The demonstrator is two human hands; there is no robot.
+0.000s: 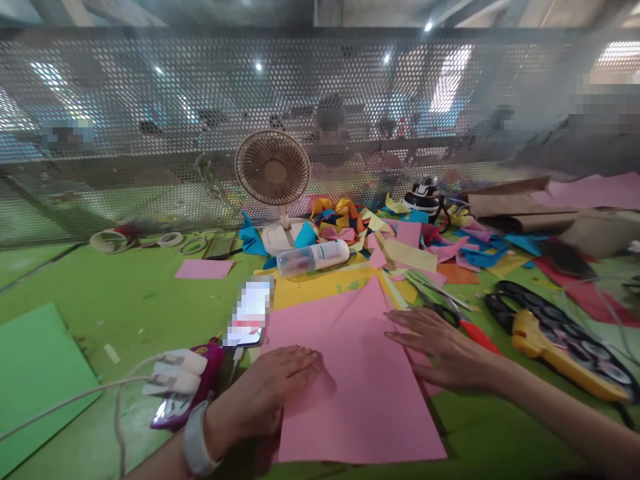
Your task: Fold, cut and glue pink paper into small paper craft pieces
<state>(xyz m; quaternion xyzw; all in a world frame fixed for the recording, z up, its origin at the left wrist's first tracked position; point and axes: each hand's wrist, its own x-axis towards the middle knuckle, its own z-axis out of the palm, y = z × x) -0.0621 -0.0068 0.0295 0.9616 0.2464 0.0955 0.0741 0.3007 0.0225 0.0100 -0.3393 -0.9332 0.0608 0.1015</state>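
Note:
A pink sheet of paper (365, 393) lies on the green table in front of me, with a fold or crease near its upper right corner. My left hand (280, 383) rests flat on the left part of this sheet, and a pale band circles that wrist. On the sheet's right edge, my right hand (440, 347) has its fingers spread, palm down. Yellow paper (295, 290) shows beneath the sheet's far edge. Scissors (467, 323) with black and orange handles lie just beyond my right hand.
A small fan (274, 170), a clear bottle (315, 258) and coloured paper scraps (400, 250) occupy the back. To the left are a phone (250, 310), a plug adapter (177, 373) with cables and a green sheet (43, 387). A yellow-handled tool (565, 360) lies right.

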